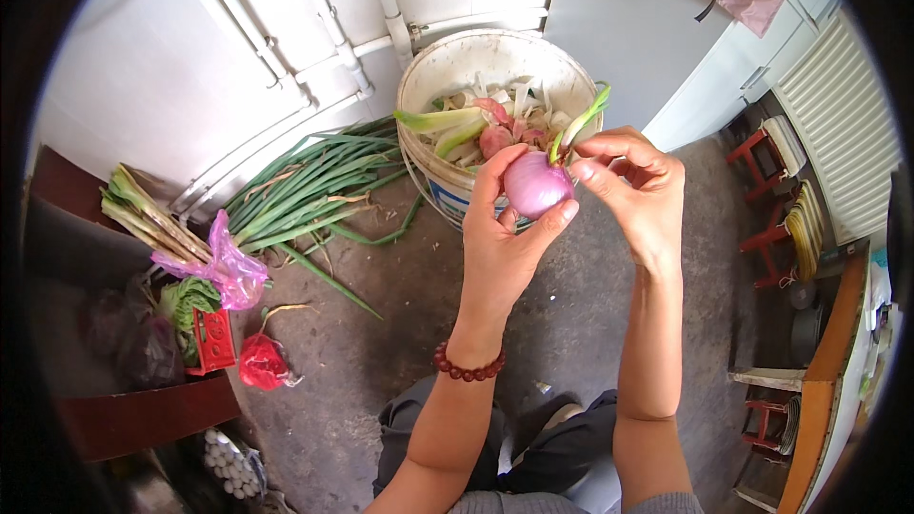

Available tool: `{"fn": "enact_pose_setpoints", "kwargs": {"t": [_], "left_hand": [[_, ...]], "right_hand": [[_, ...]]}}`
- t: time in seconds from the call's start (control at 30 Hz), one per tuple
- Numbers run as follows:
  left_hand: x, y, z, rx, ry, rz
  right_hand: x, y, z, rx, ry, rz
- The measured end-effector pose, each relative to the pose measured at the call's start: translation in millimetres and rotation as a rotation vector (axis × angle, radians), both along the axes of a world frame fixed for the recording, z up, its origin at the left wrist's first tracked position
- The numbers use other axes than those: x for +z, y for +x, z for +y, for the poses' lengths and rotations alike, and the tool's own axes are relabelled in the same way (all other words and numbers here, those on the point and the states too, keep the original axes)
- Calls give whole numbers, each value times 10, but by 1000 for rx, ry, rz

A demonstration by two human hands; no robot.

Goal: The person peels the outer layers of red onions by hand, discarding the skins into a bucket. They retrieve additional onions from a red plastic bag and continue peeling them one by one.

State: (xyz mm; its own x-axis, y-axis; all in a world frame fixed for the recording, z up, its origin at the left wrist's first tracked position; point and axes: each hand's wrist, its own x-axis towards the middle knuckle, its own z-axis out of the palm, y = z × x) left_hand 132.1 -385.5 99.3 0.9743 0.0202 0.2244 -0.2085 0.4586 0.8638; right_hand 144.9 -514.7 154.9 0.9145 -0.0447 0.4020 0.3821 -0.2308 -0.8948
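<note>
A purple-skinned onion [537, 184] with a green sprout [587, 114] at its top is held in front of me, above the near rim of the bucket. My left hand [503, 225] grips the bulb from below and the side, thumb on the right. At the onion's dry brown neck, the thumb and forefinger of my right hand [628, 182] pinch together; what lies between them is too small to make out. Beneath is a white plastic bucket [493, 50] holding pale and green vegetable scraps [457, 121] and reddish onion skins [498, 139].
Long green onions [307, 185] lie on the floor left of the bucket. A pink plastic bag [239, 268], a red mesh bag [263, 363], a red plastic basket [214, 341] and several eggs [230, 467] are at left. White pipes [385, 0] run along the wall. Red stools [764, 153] stand at right.
</note>
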Motion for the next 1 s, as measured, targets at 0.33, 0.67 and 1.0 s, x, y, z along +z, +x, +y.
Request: {"fn": "enact_pose_setpoints", "kwargs": {"t": [0.33,0.67,1.0], "left_hand": [[-7,3,-22,44,21,-27],[39,-39,-58,-192,-295,208],[44,-58,-43,-203,-334,204]], "right_hand": [[-85,33,88,99,156,6],[-118,67,148,-45,-210,-178],[-74,15,86,54,-364,-271]]}}
